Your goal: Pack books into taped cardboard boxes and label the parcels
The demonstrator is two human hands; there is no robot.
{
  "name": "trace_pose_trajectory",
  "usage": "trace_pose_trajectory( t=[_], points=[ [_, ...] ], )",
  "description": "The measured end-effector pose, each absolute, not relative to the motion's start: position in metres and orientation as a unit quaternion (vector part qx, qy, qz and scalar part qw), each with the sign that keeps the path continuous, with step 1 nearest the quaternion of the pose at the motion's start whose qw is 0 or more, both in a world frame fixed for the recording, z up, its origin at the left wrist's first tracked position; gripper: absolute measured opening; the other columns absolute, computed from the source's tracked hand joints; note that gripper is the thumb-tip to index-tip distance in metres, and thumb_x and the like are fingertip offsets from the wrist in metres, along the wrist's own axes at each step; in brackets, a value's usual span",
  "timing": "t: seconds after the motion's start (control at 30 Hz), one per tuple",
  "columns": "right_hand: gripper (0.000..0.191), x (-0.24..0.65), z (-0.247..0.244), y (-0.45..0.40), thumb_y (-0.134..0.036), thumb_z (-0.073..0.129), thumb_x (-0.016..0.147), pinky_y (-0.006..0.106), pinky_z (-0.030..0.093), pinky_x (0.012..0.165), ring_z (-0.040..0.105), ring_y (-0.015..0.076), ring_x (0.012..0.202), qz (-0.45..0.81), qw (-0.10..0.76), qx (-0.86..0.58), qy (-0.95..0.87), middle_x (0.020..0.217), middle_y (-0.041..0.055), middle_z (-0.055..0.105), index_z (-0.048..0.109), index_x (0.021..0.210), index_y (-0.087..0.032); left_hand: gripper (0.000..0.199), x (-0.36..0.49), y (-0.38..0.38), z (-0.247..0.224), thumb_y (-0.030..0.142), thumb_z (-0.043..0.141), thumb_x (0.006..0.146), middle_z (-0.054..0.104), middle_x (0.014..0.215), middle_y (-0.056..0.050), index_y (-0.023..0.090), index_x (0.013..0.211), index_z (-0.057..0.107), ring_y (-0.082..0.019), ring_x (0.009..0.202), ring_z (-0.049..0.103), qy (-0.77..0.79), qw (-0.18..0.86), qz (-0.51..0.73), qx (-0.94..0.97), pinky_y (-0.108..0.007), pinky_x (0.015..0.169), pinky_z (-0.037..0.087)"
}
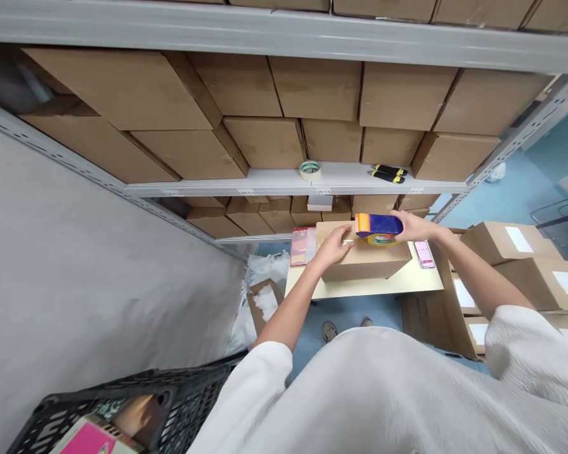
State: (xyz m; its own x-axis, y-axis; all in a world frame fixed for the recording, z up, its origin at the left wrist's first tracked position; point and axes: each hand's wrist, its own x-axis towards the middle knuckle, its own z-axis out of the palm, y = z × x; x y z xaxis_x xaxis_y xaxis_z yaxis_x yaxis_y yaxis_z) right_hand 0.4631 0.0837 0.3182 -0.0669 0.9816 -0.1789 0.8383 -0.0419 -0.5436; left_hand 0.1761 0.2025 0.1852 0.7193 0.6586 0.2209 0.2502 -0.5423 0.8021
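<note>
A cardboard box sits on the small pale table in front of me. On the left part of its top rests my left hand, fingers spread over the cardboard near a strip of tape. My right hand is closed around a blue and orange tape dispenser. A roll of tape shows at the dispenser's lower side, just above the box top. Contact between dispenser and box is hard to make out.
Shelves of cardboard boxes rise behind the table. A tape roll and utility knives lie on the shelf. A phone lies at the table's right. Labelled boxes are stacked right; a black crate stands lower left.
</note>
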Motion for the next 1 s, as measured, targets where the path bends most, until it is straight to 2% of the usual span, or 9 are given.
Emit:
trace_pose_trajectory(
  t=[0.1, 0.27, 0.37, 0.47, 0.63, 0.77, 0.87, 1.0],
  points=[
    [0.044, 0.464, 0.315, 0.082, -0.036, 0.082, 0.065, 0.04, 0.055, 0.09, 0.064, 0.0301, 0.1, 0.223, 0.136, -0.686, -0.679, 0.101, 0.0057, 0.065, 0.065, 0.104, -0.024, 0.055, 0.176, 0.203, 0.184, 0.026, 0.073, 0.092, 0.069, 0.151, -0.013, 0.022, 0.146, 0.065, -0.033, 0.142, 0.064, 0.273, 0.395, 0.26, 0.838, -0.051, 0.125, 0.049],
    [0.04, 0.46, 0.314, 0.085, -0.039, 0.082, 0.065, 0.036, 0.054, 0.081, 0.064, 0.026, 0.089, 0.254, 0.165, -0.677, -0.67, 0.094, 0.0031, 0.065, 0.062, 0.097, -0.025, 0.051, 0.177, 0.202, 0.185, 0.025, 0.074, 0.091, 0.071, 0.148, -0.012, 0.023, 0.141, 0.068, -0.032, 0.14, 0.066, 0.274, 0.4, 0.267, 0.833, -0.05, 0.123, 0.05],
    [0.041, 0.457, 0.312, 0.088, -0.037, 0.08, 0.064, 0.033, 0.051, 0.075, 0.065, 0.0235, 0.085, 0.288, 0.181, -0.671, -0.659, 0.095, 0.0022, 0.068, 0.062, 0.099, -0.024, 0.038, 0.178, 0.201, 0.187, 0.026, 0.07, 0.095, 0.075, 0.142, -0.012, 0.022, 0.133, 0.073, -0.03, 0.134, 0.069, 0.287, 0.424, 0.285, 0.81, -0.047, 0.12, 0.052],
    [0.042, 0.458, 0.31, 0.089, -0.038, 0.08, 0.064, 0.032, 0.05, 0.071, 0.065, 0.0225, 0.083, 0.307, 0.194, -0.667, -0.65, 0.094, 0.001, 0.069, 0.062, 0.099, -0.023, 0.026, 0.177, 0.202, 0.19, 0.034, 0.059, 0.103, 0.08, 0.127, -0.011, 0.021, 0.118, 0.076, -0.027, 0.12, 0.074, 0.324, 0.475, 0.33, 0.748, -0.043, 0.11, 0.057],
    [0.043, 0.46, 0.307, 0.088, -0.04, 0.081, 0.062, 0.032, 0.049, 0.071, 0.063, 0.0217, 0.081, 0.317, 0.205, -0.666, -0.643, 0.091, 0.0, 0.067, 0.06, 0.096, -0.024, 0.044, 0.177, 0.204, 0.201, 0.059, 0.056, 0.103, 0.08, 0.094, -0.01, 0.02, 0.089, 0.073, -0.025, 0.096, 0.076, 0.337, 0.57, 0.338, 0.668, -0.038, 0.093, 0.059],
    [0.04, 0.461, 0.307, 0.088, -0.037, 0.079, 0.062, 0.033, 0.05, 0.073, 0.062, 0.0217, 0.082, 0.318, 0.201, -0.664, -0.646, 0.091, -0.0007, 0.066, 0.059, 0.095, -0.024, 0.053, 0.183, 0.204, 0.214, 0.07, 0.062, 0.097, 0.077, 0.084, -0.009, 0.02, 0.082, 0.071, -0.022, 0.084, 0.073, 0.333, 0.651, 0.277, 0.623, -0.033, 0.076, 0.055],
    [0.04, 0.46, 0.308, 0.088, -0.037, 0.079, 0.062, 0.032, 0.05, 0.073, 0.063, 0.0219, 0.083, 0.315, 0.197, -0.663, -0.65, 0.092, -0.0002, 0.067, 0.059, 0.095, -0.024, 0.049, 0.191, 0.203, 0.223, 0.068, 0.067, 0.093, 0.074, 0.079, -0.007, 0.02, 0.081, 0.068, -0.019, 0.078, 0.07, 0.323, 0.697, 0.243, 0.592, -0.03, 0.07, 0.05],
    [0.043, 0.458, 0.311, 0.087, -0.04, 0.081, 0.063, 0.031, 0.05, 0.071, 0.064, 0.0212, 0.082, 0.309, 0.198, -0.659, -0.656, 0.093, 0.0002, 0.069, 0.06, 0.097, -0.024, 0.037, 0.197, 0.201, 0.228, 0.056, 0.073, 0.09, 0.071, 0.076, -0.004, 0.02, 0.081, 0.068, -0.018, 0.075, 0.068, 0.316, 0.728, 0.229, 0.564, -0.028, 0.067, 0.047]
  ],
)
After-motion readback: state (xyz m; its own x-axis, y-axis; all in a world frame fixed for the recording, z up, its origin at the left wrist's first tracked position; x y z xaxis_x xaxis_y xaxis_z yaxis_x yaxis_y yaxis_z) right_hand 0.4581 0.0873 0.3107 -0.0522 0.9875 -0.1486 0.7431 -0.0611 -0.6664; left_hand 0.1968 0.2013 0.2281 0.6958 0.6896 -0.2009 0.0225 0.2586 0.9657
